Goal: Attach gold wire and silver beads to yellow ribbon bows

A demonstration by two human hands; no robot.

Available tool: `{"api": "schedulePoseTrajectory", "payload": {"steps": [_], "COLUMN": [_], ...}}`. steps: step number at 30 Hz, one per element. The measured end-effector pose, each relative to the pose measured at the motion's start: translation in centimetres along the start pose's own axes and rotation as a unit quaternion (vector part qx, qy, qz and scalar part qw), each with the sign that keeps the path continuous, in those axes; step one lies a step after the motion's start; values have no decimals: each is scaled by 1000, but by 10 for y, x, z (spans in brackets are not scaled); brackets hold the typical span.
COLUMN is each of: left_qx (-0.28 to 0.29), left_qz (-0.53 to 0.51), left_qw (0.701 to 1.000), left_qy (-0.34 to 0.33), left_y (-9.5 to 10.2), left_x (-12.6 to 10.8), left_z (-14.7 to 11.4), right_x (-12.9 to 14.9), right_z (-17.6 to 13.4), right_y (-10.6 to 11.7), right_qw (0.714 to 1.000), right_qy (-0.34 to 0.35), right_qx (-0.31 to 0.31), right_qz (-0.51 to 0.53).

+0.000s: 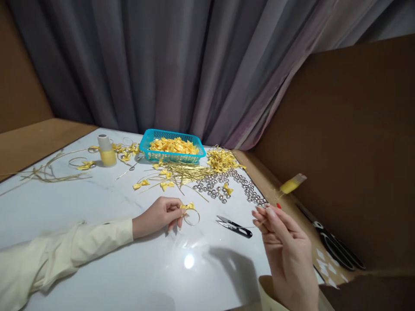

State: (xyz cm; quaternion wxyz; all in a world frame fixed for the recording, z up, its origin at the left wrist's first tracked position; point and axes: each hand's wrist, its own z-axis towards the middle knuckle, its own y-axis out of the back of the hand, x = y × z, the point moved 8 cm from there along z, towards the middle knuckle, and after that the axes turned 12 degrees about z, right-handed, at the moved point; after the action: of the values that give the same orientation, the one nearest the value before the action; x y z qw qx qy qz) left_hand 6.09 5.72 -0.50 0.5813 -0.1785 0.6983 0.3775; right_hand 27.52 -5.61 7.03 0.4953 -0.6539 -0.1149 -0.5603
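Note:
My left hand (162, 216) rests low over the white table, pinching a small yellow ribbon bow (188, 207). From the bow hangs a ring of thin gold cord (193, 224). My right hand (287, 248) is raised at the right, thumb and fingertips pressed together. A thin strand seems to stick out to the left of these fingers, but what they hold is too small to make out. Between the two hands lies a pair of black-handled thread snips (234, 226), blades pointing left. Beyond my right fingertips are scattered silver bells or beads (210, 188).
A blue basket (201, 152) full of yellow bows stands at the back. Before it lie gold cords (188, 172) and a yellow pile (223, 160). A grey-and-yellow bottle (106, 151) stands left. Large black scissors (337, 248) lie right, near a brown side wall (356, 151).

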Motion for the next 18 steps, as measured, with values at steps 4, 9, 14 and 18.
{"api": "schedulePoseTrajectory", "payload": {"steps": [4, 9, 14, 18], "left_qx": [35, 108, 163, 183], "left_qz": [-16, -26, -48, -58], "left_qw": [999, 994, 985, 981], "left_qy": [9, 9, 0, -7], "left_y": [-5, -13, -22, -27], "left_x": [-1, 0, -1, -2], "left_z": [-1, -2, -6, -10], "right_x": [9, 11, -9, -46], "right_z": [1, -10, -33, -43], "right_y": [4, -13, -53, -77], "right_qw": [1000, 987, 892, 854], "right_qy": [8, 10, 120, 58], "right_qx": [-5, 119, 283, 347], "right_qz": [15, -112, -333, -383]}}
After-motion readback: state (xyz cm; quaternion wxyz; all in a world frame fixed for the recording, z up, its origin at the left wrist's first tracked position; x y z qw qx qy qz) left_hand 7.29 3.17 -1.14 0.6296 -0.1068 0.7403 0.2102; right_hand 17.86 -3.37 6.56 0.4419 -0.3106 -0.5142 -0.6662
